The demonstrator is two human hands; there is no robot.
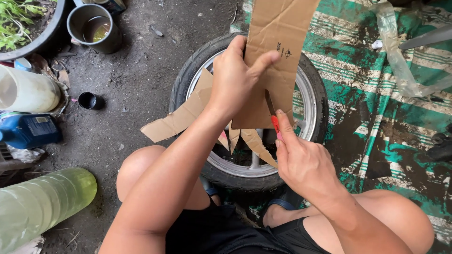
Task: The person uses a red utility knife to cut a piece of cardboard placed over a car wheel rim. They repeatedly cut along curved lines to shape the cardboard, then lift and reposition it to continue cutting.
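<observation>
The left hand is gripping the brown cardboard above the wheel. The right hand is squeezing a red cutter, slicing upward. Several pointed strips are cut already; the far part is uncut.

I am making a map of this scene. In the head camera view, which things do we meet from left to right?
Blue container → small black cup → left hand holding the cardboard → right hand with a red-handled cutter → green striped mat.
</observation>
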